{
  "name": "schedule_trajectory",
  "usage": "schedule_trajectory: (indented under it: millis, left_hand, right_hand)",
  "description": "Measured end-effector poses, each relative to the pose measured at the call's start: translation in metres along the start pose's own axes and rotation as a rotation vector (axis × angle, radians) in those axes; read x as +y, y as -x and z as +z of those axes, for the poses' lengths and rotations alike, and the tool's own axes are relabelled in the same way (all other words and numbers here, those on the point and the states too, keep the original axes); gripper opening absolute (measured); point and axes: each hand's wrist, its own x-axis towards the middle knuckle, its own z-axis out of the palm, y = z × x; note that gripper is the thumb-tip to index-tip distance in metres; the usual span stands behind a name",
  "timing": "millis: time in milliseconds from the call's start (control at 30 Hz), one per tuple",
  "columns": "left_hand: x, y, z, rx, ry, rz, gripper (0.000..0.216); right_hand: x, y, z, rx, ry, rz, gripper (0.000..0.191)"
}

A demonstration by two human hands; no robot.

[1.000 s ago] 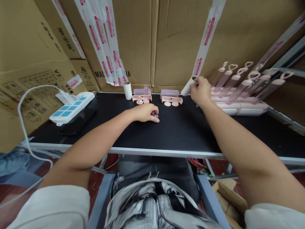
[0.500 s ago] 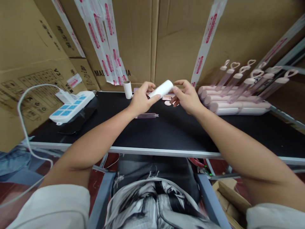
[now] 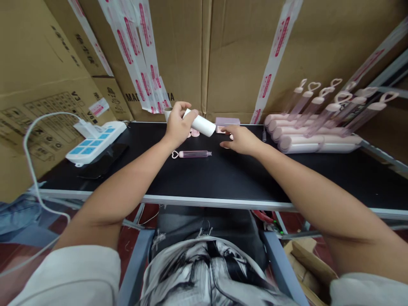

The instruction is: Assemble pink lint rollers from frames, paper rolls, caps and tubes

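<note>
A white paper tube (image 3: 204,125) is gripped at its left end by my left hand (image 3: 177,126), tilted with its right end lower. My right hand (image 3: 242,140) is low over the table, thumb and fingers apart, beside a small pink box (image 3: 227,122). Pale pink round pieces lie partly hidden under its fingers. More pink round pieces (image 3: 195,133) rest below the tube. In front of them lies a clear pink bubble wand tube (image 3: 194,154) with a heart-shaped handle. A second white tube (image 3: 167,113) stands mostly hidden behind my left hand.
On the right, stacked pale pink cylinders (image 3: 318,142) carry several heart-handled wand tubes (image 3: 331,108). A power strip (image 3: 95,142) with a white cable and a black phone-like slab (image 3: 103,162) sit at the left. Taped cardboard (image 3: 236,55) walls the back of the black table (image 3: 216,182).
My left hand has drawn the tube left and tipped its right end down. My right hand has come away from the tube and lowered to the table.
</note>
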Motion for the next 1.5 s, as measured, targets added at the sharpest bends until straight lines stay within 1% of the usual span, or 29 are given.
schedule_trajectory:
  millis: [67,167,200,267,333,367,433,467,533,600,667,767,833,900,967,1033,1167,1300,1400,1500]
  left_hand:
    - [0.004,0.001,0.001,0.005,0.054,-0.024,0.02]
    - [0.011,0.003,0.003,-0.018,0.154,-0.12,0.017]
    - [0.013,0.003,0.004,-0.025,0.176,-0.148,0.019]
    - [0.014,0.004,0.003,-0.036,0.201,-0.178,0.024]
    - [0.013,0.003,0.003,-0.039,0.222,-0.186,0.029]
    - [0.012,0.002,0.002,-0.037,0.233,-0.188,0.033]
    - [0.011,0.001,0.001,-0.027,0.241,-0.192,0.038]
    - [0.01,0.001,0.001,-0.024,0.236,-0.195,0.04]
    - [0.012,0.001,0.001,-0.035,0.226,-0.217,0.038]
    - [0.017,0.003,0.002,-0.051,0.244,-0.259,0.031]
    - [0.024,0.006,0.002,-0.047,0.289,-0.289,0.027]
    - [0.032,0.011,0.004,-0.031,0.348,-0.294,0.032]
    - [0.035,0.014,0.006,-0.042,0.37,-0.305,0.034]
    - [0.036,0.016,0.008,-0.064,0.396,-0.322,0.033]
    - [0.037,0.018,0.011,-0.086,0.433,-0.328,0.033]
    - [0.038,0.02,0.013,-0.102,0.469,-0.337,0.033]
    - [0.041,0.023,0.014,-0.13,0.497,-0.378,0.036]
    - [0.043,0.025,0.015,-0.166,0.507,-0.411,0.046]
    - [0.044,0.024,0.013,-0.17,0.544,-0.426,0.048]
    - [0.045,0.023,0.009,-0.187,0.554,-0.412,0.054]
  right_hand:
    - [-0.001,0.0,0.001,-0.056,0.016,-0.009,0.046]
    - [-0.003,0.001,0.003,-0.156,0.024,-0.007,0.028]
    - [-0.004,0.001,0.002,-0.159,0.023,-0.014,0.026]
    - [-0.007,0.003,-0.001,-0.12,0.003,-0.028,0.019]
    - [-0.011,0.005,-0.005,-0.073,-0.088,-0.005,0.009]
    - [-0.014,0.006,-0.007,-0.045,-0.179,0.022,0.013]
    - [-0.02,0.008,-0.011,0.039,-0.451,0.067,0.021]
    - [-0.024,0.009,-0.012,0.092,-0.605,0.069,0.025]
    - [-0.031,0.012,-0.013,0.184,-0.86,0.027,0.036]
    - [-0.039,0.014,-0.012,0.223,-0.992,-0.028,0.047]
    - [-0.044,0.014,-0.009,0.272,-1.036,-0.065,0.052]
    - [-0.047,0.015,-0.004,0.411,-0.988,-0.137,0.057]
    - [-0.048,0.016,-0.003,0.516,-0.837,-0.213,0.058]
    - [-0.048,0.019,-0.004,0.603,-0.631,-0.302,0.055]
    - [-0.049,0.021,-0.007,0.664,-0.465,-0.387,0.051]
    - [-0.048,0.022,-0.01,0.706,-0.371,-0.44,0.047]
    - [-0.043,0.021,-0.011,0.723,-0.26,-0.458,0.044]
    - [-0.044,0.023,-0.01,0.68,-0.231,-0.423,0.047]
    - [-0.048,0.026,-0.012,0.634,-0.284,-0.422,0.048]
    - [-0.049,0.026,-0.011,0.591,-0.429,-0.411,0.047]
